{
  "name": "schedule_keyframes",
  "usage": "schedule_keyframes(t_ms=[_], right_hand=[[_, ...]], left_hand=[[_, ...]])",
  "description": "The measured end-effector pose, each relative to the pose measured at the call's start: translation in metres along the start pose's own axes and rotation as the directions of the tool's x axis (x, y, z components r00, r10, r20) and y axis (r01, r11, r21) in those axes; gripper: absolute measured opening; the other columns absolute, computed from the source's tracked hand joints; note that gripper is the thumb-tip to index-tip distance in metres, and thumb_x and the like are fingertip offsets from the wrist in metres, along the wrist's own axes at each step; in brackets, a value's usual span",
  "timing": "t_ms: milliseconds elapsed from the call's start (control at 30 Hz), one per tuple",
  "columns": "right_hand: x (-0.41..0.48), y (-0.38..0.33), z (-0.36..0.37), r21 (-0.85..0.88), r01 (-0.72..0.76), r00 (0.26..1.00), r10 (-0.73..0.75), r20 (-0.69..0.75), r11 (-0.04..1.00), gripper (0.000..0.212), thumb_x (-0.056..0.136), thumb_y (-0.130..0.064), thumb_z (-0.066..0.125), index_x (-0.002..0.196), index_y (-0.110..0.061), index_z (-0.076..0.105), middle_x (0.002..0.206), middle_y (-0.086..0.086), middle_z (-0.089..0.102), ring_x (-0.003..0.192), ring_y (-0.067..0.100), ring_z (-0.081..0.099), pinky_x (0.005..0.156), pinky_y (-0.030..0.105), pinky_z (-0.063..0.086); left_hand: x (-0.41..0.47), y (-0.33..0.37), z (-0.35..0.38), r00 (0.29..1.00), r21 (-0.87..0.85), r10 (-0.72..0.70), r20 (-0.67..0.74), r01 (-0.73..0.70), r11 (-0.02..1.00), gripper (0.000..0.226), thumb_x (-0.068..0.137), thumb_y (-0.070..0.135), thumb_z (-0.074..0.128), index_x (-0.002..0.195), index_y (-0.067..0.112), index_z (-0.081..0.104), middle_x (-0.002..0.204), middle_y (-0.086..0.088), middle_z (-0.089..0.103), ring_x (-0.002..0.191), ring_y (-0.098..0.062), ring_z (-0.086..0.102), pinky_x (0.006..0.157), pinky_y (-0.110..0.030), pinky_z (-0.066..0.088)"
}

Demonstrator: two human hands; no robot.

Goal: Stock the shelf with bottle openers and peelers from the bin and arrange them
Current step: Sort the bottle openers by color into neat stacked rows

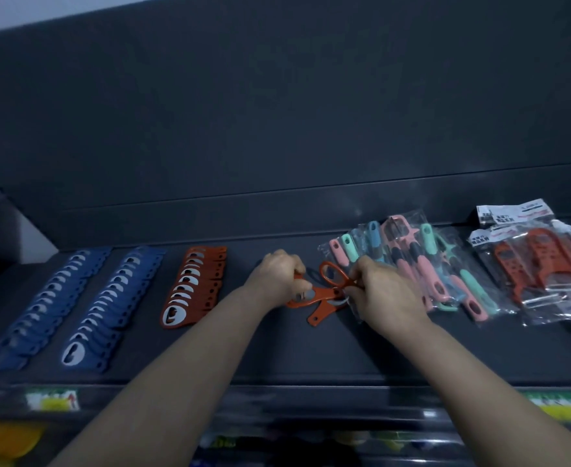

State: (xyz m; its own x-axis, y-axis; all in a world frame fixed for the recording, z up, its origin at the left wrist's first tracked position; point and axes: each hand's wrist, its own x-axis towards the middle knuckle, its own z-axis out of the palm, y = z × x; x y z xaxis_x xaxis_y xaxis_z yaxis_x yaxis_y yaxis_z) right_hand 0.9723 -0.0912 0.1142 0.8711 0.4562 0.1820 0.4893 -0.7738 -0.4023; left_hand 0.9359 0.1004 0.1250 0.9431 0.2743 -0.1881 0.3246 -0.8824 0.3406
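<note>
Along the front edge of the shelf [311,358] we see blurred price labels [52,399]. Mid-shelf, the left hand [279,274] curls its fingers round one end of a small cluster of orange bottle openers [314,296], flat painted metal with cut-out holes. The right hand [383,293] pinches the other end. The cluster lies crosswise, one tail pointing at the front edge and one loop toward the back; how many pieces overlap we cannot tell. Toward the left edge, two rows of blue openers [108,305] and an orange row [193,288] run front to back, overlapped like tiles. Right of the hands lie bagged peelers [445,278], pink and mint, handles slanting frontward. The orange bagged peelers [543,267] at the right edge are cut off.
</note>
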Motion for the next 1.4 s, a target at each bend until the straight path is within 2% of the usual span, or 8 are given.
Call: schedule_keyframes(t_ms=[233,500,633,867,1033,1133,1300,1400], right_hand=[[-0.005,-0.005,0.003,0.026,0.023,1.0,-0.023,0.002,0.999,0.018,0.088,-0.033,0.063,0.1,-0.024,0.053,0.098,-0.001,0.064,0.095,0.022,0.059,0.071,0.03,0.044],[-0.009,-0.037,0.006,0.093,0.07,0.997,-0.071,0.012,0.993,0.016,0.087,-0.032,0.064,0.096,-0.026,0.052,0.098,-0.003,0.064,0.1,0.022,0.058,0.074,0.032,0.044],[-0.013,-0.079,0.023,0.128,0.127,0.991,-0.133,0.033,0.984,0.016,0.087,-0.033,0.065,0.092,-0.027,0.051,0.095,-0.005,0.064,0.1,0.02,0.057,0.071,0.031,0.04],[-0.023,-0.148,0.054,0.173,0.131,0.983,-0.15,0.107,0.976,0.018,0.087,-0.035,0.064,0.096,-0.028,0.05,0.1,-0.005,0.065,0.1,0.02,0.059,0.075,0.031,0.043],[-0.03,-0.171,0.069,0.222,0.08,0.985,-0.112,0.134,0.972,0.02,0.087,-0.03,0.067,0.098,-0.027,0.052,0.099,-0.009,0.067,0.097,0.016,0.062,0.075,0.03,0.047],[-0.03,-0.178,0.075,0.265,0.048,0.987,-0.086,0.134,0.963,0.019,0.084,-0.027,0.07,0.091,-0.029,0.052,0.091,-0.012,0.067,0.091,0.015,0.063,0.077,0.033,0.049],[-0.037,-0.193,0.084,0.255,0.062,0.961,-0.127,0.245,0.965,0.019,0.084,-0.024,0.069,0.088,-0.03,0.052,0.087,-0.015,0.064,0.088,0.012,0.061,0.079,0.03,0.047],[-0.04,-0.204,0.09,0.219,0.091,0.939,-0.157,0.305,0.971,0.016,0.085,-0.026,0.068,0.09,-0.032,0.054,0.089,-0.014,0.064,0.089,0.012,0.06,0.08,0.03,0.047]], left_hand=[[-0.017,0.003,0.01,1.0,-0.034,-0.02,-0.004,0.02,0.999,0.045,0.069,0.022,0.082,0.103,0.02,0.053,0.105,0.0,0.056,0.098,-0.02,0.055,0.082,-0.035,0.049],[-0.05,-0.045,-0.011,0.99,-0.316,-0.039,-0.139,-0.007,0.949,0.016,0.068,0.012,0.079,0.071,0.018,0.064,0.064,0.004,0.069,0.066,-0.013,0.065,0.069,-0.033,0.052],[-0.081,-0.104,-0.027,0.984,-0.297,-0.101,-0.145,0.054,0.953,0.02,0.065,0.018,0.087,0.074,0.02,0.069,0.07,0.009,0.068,0.07,-0.007,0.064,0.07,-0.023,0.051],[-0.117,-0.186,-0.045,0.968,-0.222,-0.166,-0.187,0.123,0.967,0.023,0.063,0.024,0.087,0.083,0.022,0.075,0.084,0.007,0.071,0.081,-0.007,0.065,0.076,-0.024,0.05],[-0.109,-0.2,-0.041,0.974,-0.324,-0.109,-0.196,0.041,0.945,0.024,0.061,0.01,0.083,0.078,0.024,0.071,0.074,0.011,0.063,0.072,-0.009,0.061,0.067,-0.023,0.049],[-0.099,-0.204,-0.042,0.978,-0.325,-0.051,-0.202,-0.018,0.946,0.032,0.064,0.009,0.082,0.093,0.018,0.071,0.076,0.009,0.059,0.07,-0.011,0.057,0.071,-0.029,0.053],[-0.09,-0.215,-0.045,0.974,-0.223,0.031,-0.224,-0.083,0.971,0.048,0.067,0.015,0.084,0.11,0.019,0.063,0.095,0.004,0.06,0.081,-0.01,0.057,0.078,-0.026,0.051],[-0.096,-0.227,-0.053,0.953,-0.007,0.061,-0.297,-0.065,0.998,0.038,0.082,0.021,0.074,0.118,0.021,0.061,0.111,0.001,0.06,0.104,-0.016,0.054,0.091,-0.033,0.046]])
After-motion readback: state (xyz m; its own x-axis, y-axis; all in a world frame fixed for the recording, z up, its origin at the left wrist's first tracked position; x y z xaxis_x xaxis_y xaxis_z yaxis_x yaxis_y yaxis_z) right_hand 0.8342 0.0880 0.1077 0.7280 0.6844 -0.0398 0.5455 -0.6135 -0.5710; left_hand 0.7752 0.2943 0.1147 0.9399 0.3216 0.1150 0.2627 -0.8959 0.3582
